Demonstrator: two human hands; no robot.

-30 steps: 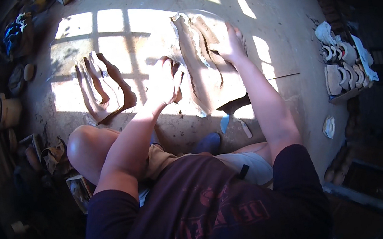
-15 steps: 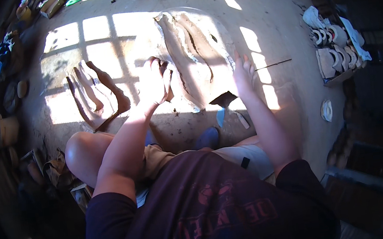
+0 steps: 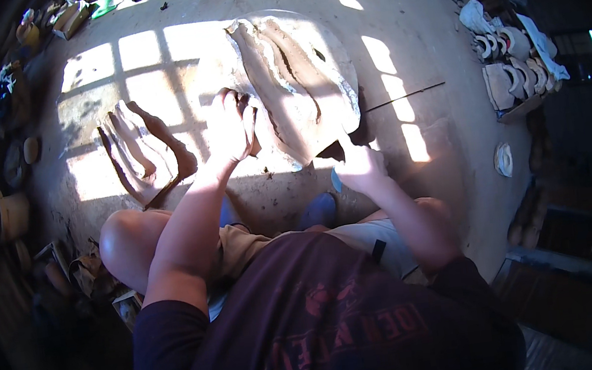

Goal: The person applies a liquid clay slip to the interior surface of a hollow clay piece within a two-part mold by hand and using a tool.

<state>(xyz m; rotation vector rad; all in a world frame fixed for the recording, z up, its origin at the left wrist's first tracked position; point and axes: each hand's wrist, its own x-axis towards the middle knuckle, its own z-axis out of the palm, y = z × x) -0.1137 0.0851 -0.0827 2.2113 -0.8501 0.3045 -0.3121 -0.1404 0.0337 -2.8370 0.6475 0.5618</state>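
A large pale mould (image 3: 335, 80) with long curved grooves lies on the sunlit floor in front of me. My left hand (image 3: 230, 130) is at its left side, fingers curled together; a dark gap shows between fingers and thumb, but I cannot make out what they hold. My right hand (image 3: 363, 168) is at the lower right edge of the mould, index finger stretched toward it and the other fingers partly bent, with glare over them. A thin blue tool (image 3: 336, 178) sticks out beside this hand. Further left rests a smaller grooved piece (image 3: 136, 156) with a brown edge.
A thin dark rod (image 3: 407, 96) lies right of the mould. Several curved pale pieces (image 3: 519, 76) are stacked at the right, with a pale ring (image 3: 503, 159) nearer. At the left stand a tan pot (image 3: 14, 208) and blue cloth (image 3: 0, 94). My bent knees flank the near floor.
My right hand has left the mould's right edge and come nearer, to its lower right edge, now covering a white-handled tool there. My left hand stays beside the mould.
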